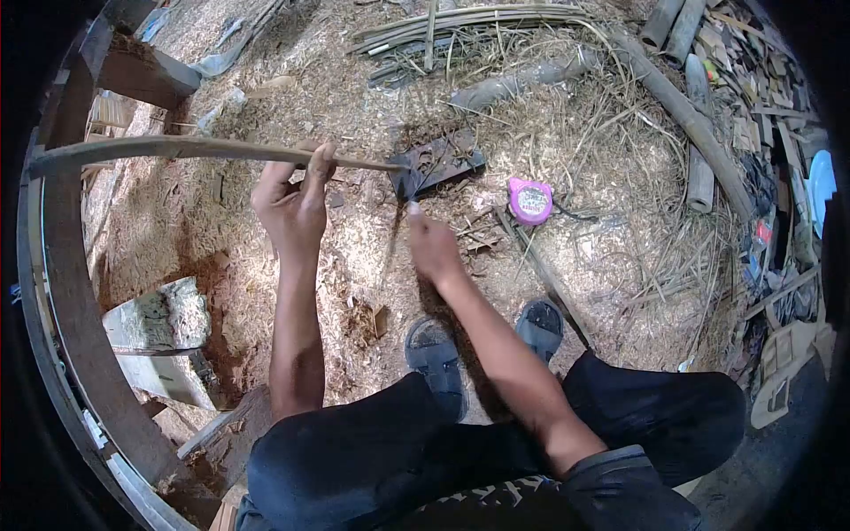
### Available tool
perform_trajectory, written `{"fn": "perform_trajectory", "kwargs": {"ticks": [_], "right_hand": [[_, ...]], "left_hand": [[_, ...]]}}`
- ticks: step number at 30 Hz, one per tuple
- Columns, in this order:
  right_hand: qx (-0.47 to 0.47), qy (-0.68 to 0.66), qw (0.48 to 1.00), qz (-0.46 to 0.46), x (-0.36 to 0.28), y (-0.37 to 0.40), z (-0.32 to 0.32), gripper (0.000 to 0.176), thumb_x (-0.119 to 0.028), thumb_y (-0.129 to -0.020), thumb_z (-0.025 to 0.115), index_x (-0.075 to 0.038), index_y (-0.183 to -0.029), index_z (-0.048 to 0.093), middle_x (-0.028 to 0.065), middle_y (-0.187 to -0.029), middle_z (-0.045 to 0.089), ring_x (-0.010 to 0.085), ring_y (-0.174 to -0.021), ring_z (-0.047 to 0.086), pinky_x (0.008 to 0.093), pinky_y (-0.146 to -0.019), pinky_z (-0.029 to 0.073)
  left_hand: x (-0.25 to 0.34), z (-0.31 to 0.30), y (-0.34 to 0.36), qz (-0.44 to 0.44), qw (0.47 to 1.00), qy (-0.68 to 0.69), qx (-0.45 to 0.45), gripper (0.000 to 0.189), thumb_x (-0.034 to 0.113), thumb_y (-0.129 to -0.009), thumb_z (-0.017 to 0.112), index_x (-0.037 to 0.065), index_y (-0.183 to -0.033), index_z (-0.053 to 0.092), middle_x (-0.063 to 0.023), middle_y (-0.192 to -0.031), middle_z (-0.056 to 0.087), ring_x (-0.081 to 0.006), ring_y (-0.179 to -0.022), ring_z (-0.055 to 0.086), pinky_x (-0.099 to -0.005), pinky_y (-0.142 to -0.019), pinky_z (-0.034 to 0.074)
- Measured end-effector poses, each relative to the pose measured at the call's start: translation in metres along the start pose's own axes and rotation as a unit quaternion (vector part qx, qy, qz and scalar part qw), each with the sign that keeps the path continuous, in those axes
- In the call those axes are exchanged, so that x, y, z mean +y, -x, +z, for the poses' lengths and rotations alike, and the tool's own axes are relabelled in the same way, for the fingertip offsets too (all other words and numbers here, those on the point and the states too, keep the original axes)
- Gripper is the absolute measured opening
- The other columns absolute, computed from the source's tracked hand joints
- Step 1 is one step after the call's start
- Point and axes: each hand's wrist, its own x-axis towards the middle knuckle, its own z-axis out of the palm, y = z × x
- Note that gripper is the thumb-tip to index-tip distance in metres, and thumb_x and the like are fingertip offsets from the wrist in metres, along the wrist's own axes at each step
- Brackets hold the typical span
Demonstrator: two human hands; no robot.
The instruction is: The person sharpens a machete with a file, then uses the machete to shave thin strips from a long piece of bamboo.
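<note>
A long bamboo strip [212, 149] runs across the left of the view, and the fingers of my left hand [294, 199] pinch it near its right end. That end lies over a dark wooden block [456, 168] on the ground, which has thin shavings on it. My right hand [434, 248] is closed, its thumb pointing toward the strip's end. From this fist a dark, narrow blade-like tool [409, 182] reaches up to the strip over the block's left end; its handle is hidden in the hand.
A pink tape measure [531, 202] lies right of the block. Wood shavings cover the ground. Bamboo strips [478, 18] and poles [686, 115] lie at the back and right. A wooden frame [75, 265] stands at left, near a pale block [159, 319]. Sandalled feet [438, 363] are below.
</note>
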Motion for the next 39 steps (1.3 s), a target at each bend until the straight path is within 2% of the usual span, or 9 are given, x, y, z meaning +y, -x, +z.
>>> {"fn": "perform_trajectory", "kwargs": {"ticks": [9, 13, 15, 18, 21, 26, 32, 37, 39], "right_hand": [[0.048, 0.004, 0.992, -0.117, -0.03, 0.009, 0.001, 0.066, -0.053, -0.101, 0.033, -0.002, -0.064, 0.053, 0.0104, -0.053, 0.052, 0.0233, -0.047, 0.049, 0.0408, -0.05, 0.038], [0.03, 0.022, 0.999, 0.023, 0.018, -0.01, -0.008, 0.063, -0.048, -0.1, 0.038, 0.004, -0.07, 0.059, 0.0197, -0.059, 0.057, 0.0318, -0.055, 0.055, 0.0443, -0.059, 0.042], [0.064, 0.051, 0.997, -0.001, 0.022, -0.012, -0.007, 0.061, -0.045, -0.099, 0.041, 0.004, -0.069, 0.06, 0.0199, -0.06, 0.058, 0.0318, -0.056, 0.055, 0.0439, -0.061, 0.043], [0.036, 0.022, 0.999, 0.028, 0.02, -0.021, -0.009, 0.054, -0.046, -0.095, 0.053, -0.001, -0.067, 0.064, 0.0075, -0.055, 0.058, 0.017, -0.05, 0.057, 0.0345, -0.053, 0.044], [0.068, 0.034, 0.997, -0.002, -0.007, -0.021, -0.016, 0.047, -0.045, -0.086, 0.065, 0.0, -0.073, 0.065, 0.0142, -0.065, 0.065, 0.0257, -0.064, 0.064, 0.0392, -0.063, 0.048], [0.114, 0.024, 0.989, -0.091, -0.056, -0.044, -0.024, 0.041, -0.03, -0.079, 0.076, -0.001, -0.104, 0.064, 0.011, -0.084, 0.068, 0.0202, -0.072, 0.064, 0.0328, -0.067, 0.049], [0.082, -0.044, 0.976, -0.199, -0.08, -0.078, -0.009, 0.035, -0.026, -0.08, 0.075, -0.001, -0.102, 0.064, 0.0032, -0.072, 0.059, 0.0126, -0.065, 0.055, 0.0292, -0.06, 0.044], [0.07, -0.112, 0.975, -0.178, -0.087, -0.084, -0.002, 0.026, -0.022, -0.082, 0.072, 0.0, -0.092, 0.064, 0.0012, -0.065, 0.058, 0.0109, -0.058, 0.052, 0.0281, -0.054, 0.041], [0.076, -0.096, 0.976, -0.179, -0.086, -0.089, -0.002, 0.024, -0.022, -0.082, 0.072, 0.0, -0.09, 0.064, 0.0017, -0.064, 0.059, 0.0111, -0.058, 0.052, 0.0286, -0.054, 0.041]], "left_hand": [[0.004, 0.009, 0.001, 0.031, 0.996, -0.07, -0.045, 0.014, 0.01, -0.089, 0.069, -0.002, -0.095, 0.069, -0.0095, -0.087, 0.067, -0.0125, -0.072, 0.065, -0.0237, -0.066, 0.059], [-0.001, 0.009, -0.013, -0.02, 1.0, -0.011, 0.003, 0.017, 0.011, -0.087, 0.072, -0.003, -0.096, 0.069, -0.0087, -0.085, 0.068, -0.0135, -0.074, 0.066, -0.0221, -0.062, 0.057], [0.001, 0.007, -0.018, -0.021, 0.998, -0.039, -0.036, 0.018, 0.01, -0.086, 0.073, -0.004, -0.096, 0.069, -0.0084, -0.082, 0.069, -0.0127, -0.073, 0.066, -0.0208, -0.061, 0.054], [0.005, 0.015, -0.033, -0.007, 0.999, -0.033, -0.038, 0.016, 0.01, -0.084, 0.075, -0.002, -0.093, 0.071, -0.0056, -0.078, 0.069, -0.0102, -0.071, 0.065, -0.0216, -0.058, 0.051], [0.002, 0.02, -0.047, 0.033, 0.996, -0.074, -0.025, 0.013, 0.011, -0.082, 0.077, 0.0, -0.087, 0.072, -0.0018, -0.073, 0.067, -0.0066, -0.063, 0.059, -0.0216, -0.053, 0.043], [0.003, 0.028, -0.063, 0.089, 0.98, -0.173, -0.034, 0.023, 0.024, -0.079, 0.079, 0.002, -0.078, 0.069, -0.0012, -0.063, 0.061, -0.0062, -0.055, 0.055, -0.0221, -0.045, 0.039], [-0.014, 0.04, -0.076, 0.078, 0.982, -0.174, -0.002, 0.05, 0.045, -0.071, 0.083, 0.005, -0.06, 0.054, -0.0014, -0.054, 0.052, -0.0081, -0.048, 0.047, -0.0275, -0.042, 0.035], [-0.002, 0.03, -0.077, 0.048, 0.971, -0.232, -0.04, 0.039, 0.037, -0.076, 0.081, 0.005, -0.066, 0.061, -0.0011, -0.061, 0.06, -0.0067, -0.057, 0.057, -0.0218, -0.045, 0.04], [0.0, 0.026, -0.087, 0.146, 0.976, -0.154, -0.052, 0.039, 0.04, -0.075, 0.081, 0.005, -0.071, 0.064, -0.0028, -0.064, 0.062, -0.0108, -0.056, 0.059, -0.0268, -0.048, 0.044]]}}
